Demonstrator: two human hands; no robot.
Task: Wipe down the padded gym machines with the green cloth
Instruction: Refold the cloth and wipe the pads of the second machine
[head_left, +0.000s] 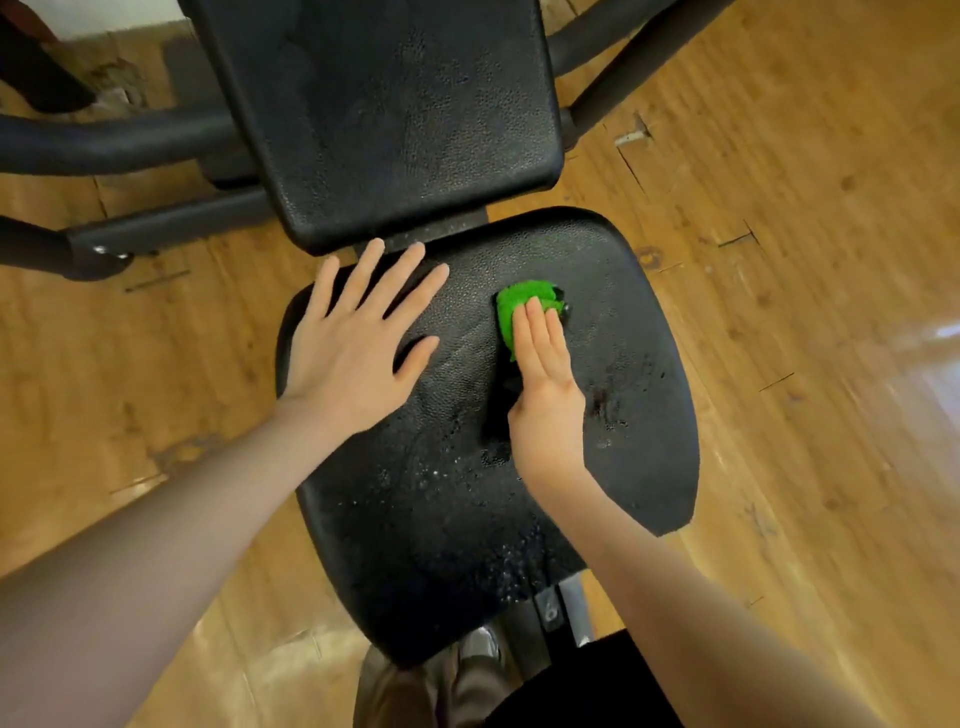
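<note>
Both of my bare forearms reach up from the bottom edge, over the black padded seat of a gym machine. At far left, dark padded frame bars of the machine cross the wooden floor. My left hand lies flat on the left part of the seat, palm down, fingers straight and spread wide apart, thumb out to the right; the fingertips reach the gap below the black back pad, which rises at the top centre. Fine pale specks show on the seat's pebbled surface toward its near end. My right hand lies to the right of the left one, fingers straight and held close together, pressing down on the green cloth. That cloth sits bunched on the upper middle of the seat, half hidden under my fingertips, its green edge showing ahead of them and to their left. Just beneath the seat's near edge a grey metal post bears a mark that looks like a 6. No other writing can be read.
</note>
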